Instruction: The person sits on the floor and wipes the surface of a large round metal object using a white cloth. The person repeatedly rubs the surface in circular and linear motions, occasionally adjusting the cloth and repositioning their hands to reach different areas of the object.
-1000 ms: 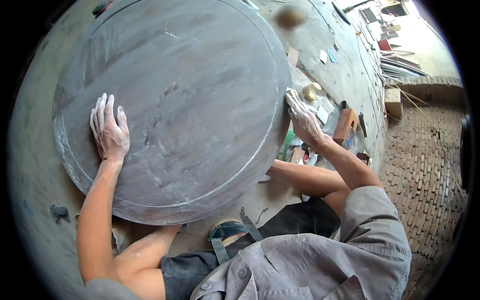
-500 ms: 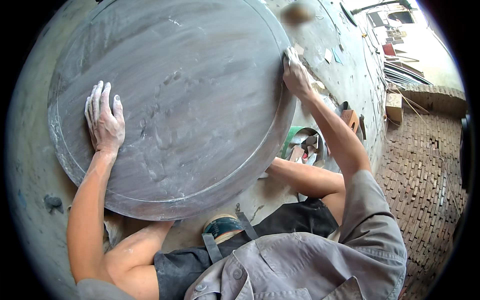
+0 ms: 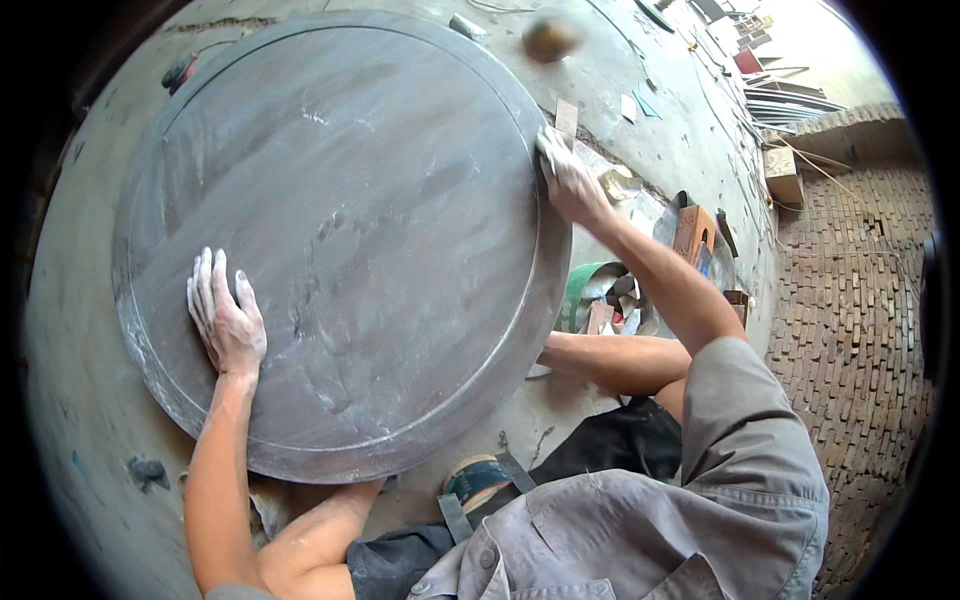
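Grey disc (image 3: 410, 250), left hand (image 3: 230, 320) flat

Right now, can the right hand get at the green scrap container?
Probably yes: the right hand, at the edge of the round disc, is near the green container, whose top looks open, though the forearm hides part of it.

Round panel (image 3: 345, 245) — streaky grey-brown, partly ringed whitish
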### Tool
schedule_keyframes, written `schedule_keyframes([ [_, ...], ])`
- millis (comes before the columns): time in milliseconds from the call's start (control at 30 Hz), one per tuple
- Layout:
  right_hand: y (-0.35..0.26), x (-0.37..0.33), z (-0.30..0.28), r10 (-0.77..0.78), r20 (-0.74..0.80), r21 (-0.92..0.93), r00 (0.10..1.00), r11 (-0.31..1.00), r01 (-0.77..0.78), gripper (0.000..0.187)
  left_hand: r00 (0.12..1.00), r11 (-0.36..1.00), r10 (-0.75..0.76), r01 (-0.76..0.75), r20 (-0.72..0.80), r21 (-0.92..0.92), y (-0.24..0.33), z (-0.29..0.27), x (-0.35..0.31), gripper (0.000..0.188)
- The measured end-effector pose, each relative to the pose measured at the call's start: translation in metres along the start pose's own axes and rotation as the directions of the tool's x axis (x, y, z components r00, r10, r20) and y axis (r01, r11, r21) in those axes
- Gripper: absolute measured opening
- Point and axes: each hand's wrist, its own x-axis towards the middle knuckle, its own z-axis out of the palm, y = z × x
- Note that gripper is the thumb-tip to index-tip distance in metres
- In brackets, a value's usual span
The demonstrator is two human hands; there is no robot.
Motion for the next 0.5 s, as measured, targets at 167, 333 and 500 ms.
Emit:
schedule_keyframes([
  [167, 0.003, -0.002, -0.014, 0.045, 0.034, -0.025, 0.998, 0.999, -0.044, 0.041, 1.0, 1.0, 0.005, -0.005, -0.004, 0.006, 0.01, -0.003, 0.004, 0.046],
  [333, 0.008, 0.032, -0.006, -0.031, -0.054, 0.042, 0.998, 0.999, 0.034, 0.04, 1.0, 1.0, -0.009, 0.01, 0.02, -0.01, 0.007, -0.001, 0.003, 0.045],
  [500, -0.017, -0.016, -0.019, 0.032, 0.114, 0.055, 0.993, 0.998, -0.038, 0.043, 0.999, 0.999, -0.023, 0.022, 0.026, 0.038, -0.001, -0.01, -0.003, 0.045],
])
